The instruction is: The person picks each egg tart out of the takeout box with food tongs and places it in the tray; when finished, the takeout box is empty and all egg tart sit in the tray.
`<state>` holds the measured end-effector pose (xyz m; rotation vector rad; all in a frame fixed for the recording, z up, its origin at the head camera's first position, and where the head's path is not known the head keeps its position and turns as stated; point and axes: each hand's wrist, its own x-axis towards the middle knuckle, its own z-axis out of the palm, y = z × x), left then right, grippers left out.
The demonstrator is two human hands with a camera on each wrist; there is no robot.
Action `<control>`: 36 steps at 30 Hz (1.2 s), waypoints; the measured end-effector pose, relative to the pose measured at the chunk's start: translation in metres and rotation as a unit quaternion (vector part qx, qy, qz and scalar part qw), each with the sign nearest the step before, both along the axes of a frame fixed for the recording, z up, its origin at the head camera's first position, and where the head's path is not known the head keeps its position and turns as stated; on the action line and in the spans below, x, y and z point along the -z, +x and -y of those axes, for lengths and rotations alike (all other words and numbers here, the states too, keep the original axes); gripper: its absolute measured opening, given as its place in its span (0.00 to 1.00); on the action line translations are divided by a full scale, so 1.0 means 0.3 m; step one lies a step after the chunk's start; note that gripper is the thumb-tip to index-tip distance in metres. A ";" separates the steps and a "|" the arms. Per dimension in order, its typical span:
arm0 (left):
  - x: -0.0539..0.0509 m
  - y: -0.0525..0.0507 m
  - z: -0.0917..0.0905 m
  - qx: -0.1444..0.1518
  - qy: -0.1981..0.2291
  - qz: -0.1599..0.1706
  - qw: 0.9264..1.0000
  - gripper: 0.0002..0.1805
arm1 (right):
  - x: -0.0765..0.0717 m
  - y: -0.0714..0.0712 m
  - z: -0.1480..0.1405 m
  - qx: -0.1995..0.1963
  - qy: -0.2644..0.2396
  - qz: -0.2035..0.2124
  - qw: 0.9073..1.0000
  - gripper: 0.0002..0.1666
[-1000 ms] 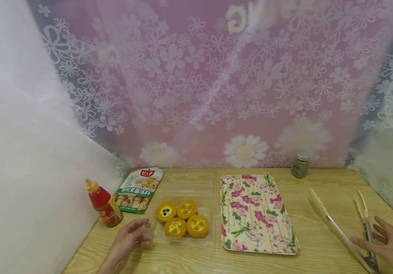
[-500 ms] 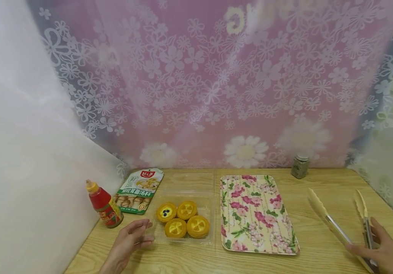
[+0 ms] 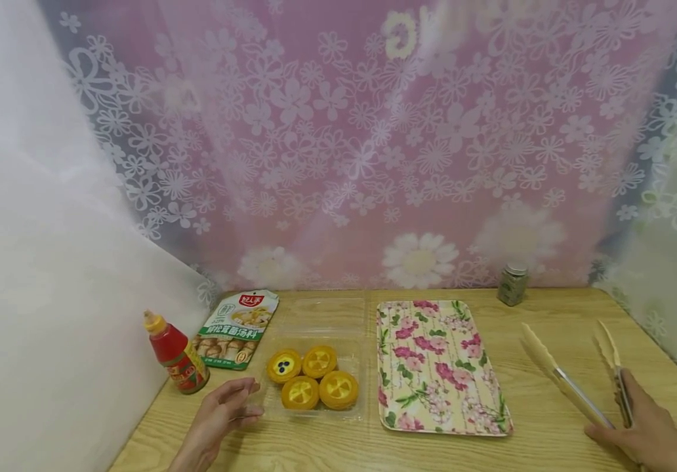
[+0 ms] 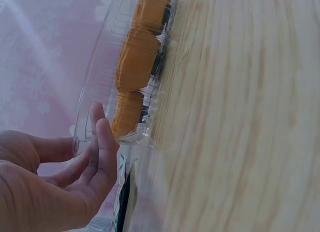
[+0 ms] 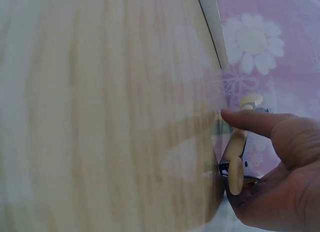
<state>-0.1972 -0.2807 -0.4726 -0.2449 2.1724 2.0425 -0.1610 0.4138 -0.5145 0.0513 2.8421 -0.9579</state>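
Head view — tongs (image 3: 583, 398) in right hand (image 3: 648, 423), tart box (image 3: 350, 362) beside left hand (image 3: 225, 408)

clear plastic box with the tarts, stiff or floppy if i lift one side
The clear plastic box probably flexes, since it looks thin and see-through. Its open lid would likely swing, as it seems joined along one edge. The four tarts may slide, as bare space shows beside them.

1. My left hand (image 3: 217, 416) points forward and inward, fingers (image 4: 104, 152) softly bent, thumb apart from them.
2. My right hand (image 3: 648, 423) grips, its thumb stretched inward, opposite the fingers.
3. Both hands stay low and well apart.
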 end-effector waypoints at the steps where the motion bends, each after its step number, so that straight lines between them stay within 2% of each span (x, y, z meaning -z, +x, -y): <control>1: 0.000 0.000 0.000 0.000 -0.001 0.000 1.000 0.26 | 0.002 0.000 -0.002 0.000 -0.016 -0.003 1.000 0.74; 5: 0.002 -0.002 0.001 0.000 -0.007 0.000 1.000 0.26 | 0.005 -0.002 -0.010 0.002 -0.082 0.006 0.997 0.71; 7: 0.003 -0.003 0.000 -0.001 -0.011 0.002 1.000 0.26 | 0.003 -0.003 -0.012 0.005 -0.097 0.017 0.995 0.70; 10: 0.004 -0.004 -0.002 -0.003 -0.016 0.002 1.000 0.26 | -0.003 -0.005 -0.010 0.008 -0.094 0.023 0.995 0.69; 17: 0.001 -0.007 -0.009 -0.004 -0.021 -0.004 1.000 0.25 | -0.021 -0.005 0.010 -0.008 -0.035 0.009 0.999 0.63; 19: -0.001 -0.006 -0.009 -0.003 -0.022 -0.005 1.000 0.25 | -0.035 -0.003 0.026 -0.013 -0.028 -0.002 1.000 0.62; 21: -0.003 -0.005 -0.008 -0.003 -0.025 -0.006 1.000 0.24 | -0.054 -0.001 0.048 -0.012 -0.043 0.000 0.999 0.62; 27: -0.003 -0.004 -0.004 -0.004 -0.032 -0.009 0.999 0.24 | -0.129 0.014 0.132 -0.003 -0.089 0.030 0.996 0.61; 31: -0.002 -0.004 -0.001 -0.002 -0.032 -0.009 0.999 0.24 | -0.163 0.027 0.170 -0.012 -0.116 0.041 0.992 0.59; 36: -0.002 -0.004 0.002 -0.002 -0.033 -0.008 0.999 0.25 | -0.189 0.028 0.206 -0.020 -0.114 0.036 0.993 0.59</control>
